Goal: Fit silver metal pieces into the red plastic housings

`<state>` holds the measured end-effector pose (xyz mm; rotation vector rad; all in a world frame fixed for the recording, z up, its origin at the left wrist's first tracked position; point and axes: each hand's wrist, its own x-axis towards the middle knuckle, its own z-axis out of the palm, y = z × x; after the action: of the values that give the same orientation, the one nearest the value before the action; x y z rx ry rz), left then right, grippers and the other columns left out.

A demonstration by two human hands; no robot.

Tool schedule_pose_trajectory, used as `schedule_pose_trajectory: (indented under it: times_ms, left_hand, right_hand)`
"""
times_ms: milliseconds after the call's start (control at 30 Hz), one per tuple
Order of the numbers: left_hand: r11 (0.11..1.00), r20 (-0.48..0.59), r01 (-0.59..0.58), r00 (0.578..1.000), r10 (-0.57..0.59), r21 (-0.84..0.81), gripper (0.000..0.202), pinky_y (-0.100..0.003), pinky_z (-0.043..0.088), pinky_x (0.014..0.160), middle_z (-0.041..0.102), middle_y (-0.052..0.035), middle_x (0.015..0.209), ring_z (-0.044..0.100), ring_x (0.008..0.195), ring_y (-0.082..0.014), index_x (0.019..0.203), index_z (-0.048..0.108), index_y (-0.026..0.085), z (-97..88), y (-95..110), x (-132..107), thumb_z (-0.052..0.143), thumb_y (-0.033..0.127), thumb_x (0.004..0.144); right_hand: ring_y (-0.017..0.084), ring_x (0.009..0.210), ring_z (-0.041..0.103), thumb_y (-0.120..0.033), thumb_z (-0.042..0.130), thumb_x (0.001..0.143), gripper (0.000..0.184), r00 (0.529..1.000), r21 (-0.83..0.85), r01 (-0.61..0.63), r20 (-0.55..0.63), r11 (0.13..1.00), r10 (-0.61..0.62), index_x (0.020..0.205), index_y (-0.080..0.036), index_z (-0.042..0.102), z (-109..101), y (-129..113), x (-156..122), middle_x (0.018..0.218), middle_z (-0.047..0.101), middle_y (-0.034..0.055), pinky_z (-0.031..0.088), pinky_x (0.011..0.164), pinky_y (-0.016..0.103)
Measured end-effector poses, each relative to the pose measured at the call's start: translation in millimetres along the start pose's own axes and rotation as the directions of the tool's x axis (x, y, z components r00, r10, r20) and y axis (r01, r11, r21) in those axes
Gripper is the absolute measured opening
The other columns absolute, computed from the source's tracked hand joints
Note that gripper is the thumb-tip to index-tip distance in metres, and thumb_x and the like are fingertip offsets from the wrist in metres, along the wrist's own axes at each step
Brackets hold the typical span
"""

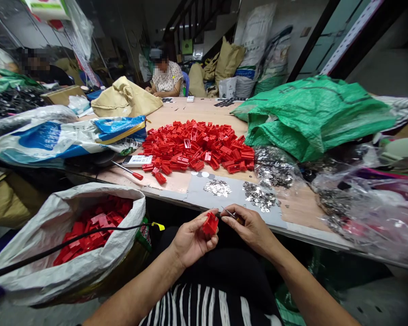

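My left hand [194,237] is closed around a small red plastic housing [210,223], its hollow side turned up, just in front of the table edge. My right hand [250,226] pinches a thin tool with a pointed metal tip and a dark handle, perhaps a small screwdriver [238,218]. Its tip points toward the red housing, with a slight gap between them. Beyond the hands, two small piles of flat metal pieces [217,187] lie on a grey sheet [195,195]. Behind these is a large heap of red plastic housings [197,145].
At left, an open white sack [98,192] holds more red housings, with a black cable [71,242] across it. A red-handled screwdriver [131,172] lies on the table. A green sack [313,113] and clear bags of metal pieces [275,165] sit at right. A person [168,79] sits opposite.
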<state>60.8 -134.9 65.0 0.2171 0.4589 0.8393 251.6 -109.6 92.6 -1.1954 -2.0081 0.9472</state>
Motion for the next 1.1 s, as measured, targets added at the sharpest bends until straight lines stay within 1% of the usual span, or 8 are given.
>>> schedule_pose_trajectory:
  times_ms: [133, 333, 433, 633, 700, 867, 967, 1100]
  left_hand:
    - [1.000, -0.001, -0.017, 1.000, 0.017, -0.005, 0.041, -0.019, 0.046, 0.057, 0.063, -0.0077, 0.082, 0.061, 0.061, -0.0124, 0.125, 0.052, 0.015, 0.1, -2, 1, 0.056, 0.024, 0.085]
    - [0.999, -0.027, -0.024, 0.999, 0.024, -0.025, 0.038, -0.020, 0.046, 0.056, 0.064, -0.0086, 0.080, 0.060, 0.062, -0.0124, 0.122, 0.055, 0.013, 2.4, -6, 0, 0.055, 0.021, 0.085]
    - [0.999, -0.026, -0.031, 0.999, 0.030, -0.021, 0.038, -0.020, 0.046, 0.056, 0.064, -0.0084, 0.080, 0.060, 0.062, -0.0123, 0.122, 0.056, 0.013, 2.2, -6, 0, 0.056, 0.021, 0.084]
    - [0.999, -0.007, -0.050, 0.999, 0.050, 0.021, 0.038, -0.020, 0.046, 0.054, 0.064, -0.0076, 0.088, 0.061, 0.060, -0.0120, 0.120, 0.058, 0.015, 0.5, -3, 2, 0.057, 0.022, 0.084]
    - [0.999, -0.011, -0.049, 0.999, 0.049, 0.019, 0.038, -0.020, 0.046, 0.054, 0.064, -0.0077, 0.087, 0.061, 0.060, -0.0120, 0.121, 0.058, 0.014, 0.4, -4, 2, 0.058, 0.021, 0.083]
    - [0.999, -0.045, -0.040, 0.998, 0.040, -0.012, 0.034, -0.021, 0.047, 0.056, 0.064, -0.0083, 0.085, 0.060, 0.063, -0.0120, 0.117, 0.060, 0.012, -0.3, -6, 1, 0.058, 0.019, 0.083]
    - [0.999, -0.034, -0.031, 0.999, 0.032, 0.010, 0.037, -0.021, 0.047, 0.056, 0.063, -0.0070, 0.083, 0.059, 0.061, -0.0113, 0.120, 0.058, 0.014, -0.8, -6, 0, 0.056, 0.020, 0.084]
    - [0.999, -0.031, -0.051, 0.998, 0.051, 0.011, 0.037, -0.020, 0.045, 0.055, 0.061, -0.0044, 0.083, 0.059, 0.065, -0.0116, 0.121, 0.056, 0.018, 0.6, -4, 0, 0.054, 0.019, 0.084]
  right_hand:
    - [0.013, 0.061, 0.047, -0.034, 0.052, 0.093, 0.019, 0.999, 0.002, -0.009, 0.033, 1.000, 0.009, 0.084, -0.019, 0.060, 5, 0, 1, 0.070, 0.057, -0.0011, 0.036, 0.057, 0.024]
    - [0.013, 0.060, 0.046, -0.033, 0.051, 0.092, 0.019, 0.999, 0.029, -0.055, 0.002, 0.998, 0.055, 0.083, -0.019, 0.060, 11, -2, 3, 0.068, 0.055, -0.0022, 0.035, 0.056, 0.024]
    - [0.013, 0.059, 0.045, -0.032, 0.053, 0.089, 0.018, 0.996, 0.030, -0.086, -0.020, 0.996, 0.086, 0.079, -0.019, 0.059, 12, -3, 4, 0.064, 0.053, -0.0031, 0.034, 0.054, 0.023]
    - [0.012, 0.056, 0.044, -0.031, 0.053, 0.087, 0.017, 0.991, -0.041, -0.131, -0.033, 0.991, 0.130, 0.074, -0.019, 0.055, 12, -10, 4, 0.062, 0.051, -0.0035, 0.033, 0.053, 0.023]
    - [0.013, 0.056, 0.044, -0.031, 0.052, 0.087, 0.017, 0.990, -0.069, -0.143, -0.027, 0.987, 0.141, 0.074, -0.020, 0.055, 12, -13, 3, 0.062, 0.051, -0.0035, 0.033, 0.053, 0.024]
    - [0.013, 0.058, 0.045, -0.033, 0.050, 0.089, 0.020, 0.990, -0.134, -0.129, 0.031, 0.983, 0.134, 0.073, -0.020, 0.052, 9, -14, 2, 0.063, 0.052, -0.0033, 0.031, 0.055, 0.025]
    - [0.014, 0.062, 0.045, -0.034, 0.052, 0.088, 0.020, 0.989, -0.062, -0.124, 0.077, 0.990, 0.129, 0.074, -0.021, 0.050, 6, -4, 5, 0.067, 0.051, -0.0037, 0.032, 0.057, 0.025]
    - [0.014, 0.070, 0.045, -0.037, 0.055, 0.087, 0.019, 0.991, 0.169, -0.123, 0.069, 0.978, 0.113, 0.079, -0.020, 0.050, 4, 9, 12, 0.075, 0.050, -0.0028, 0.037, 0.064, 0.025]
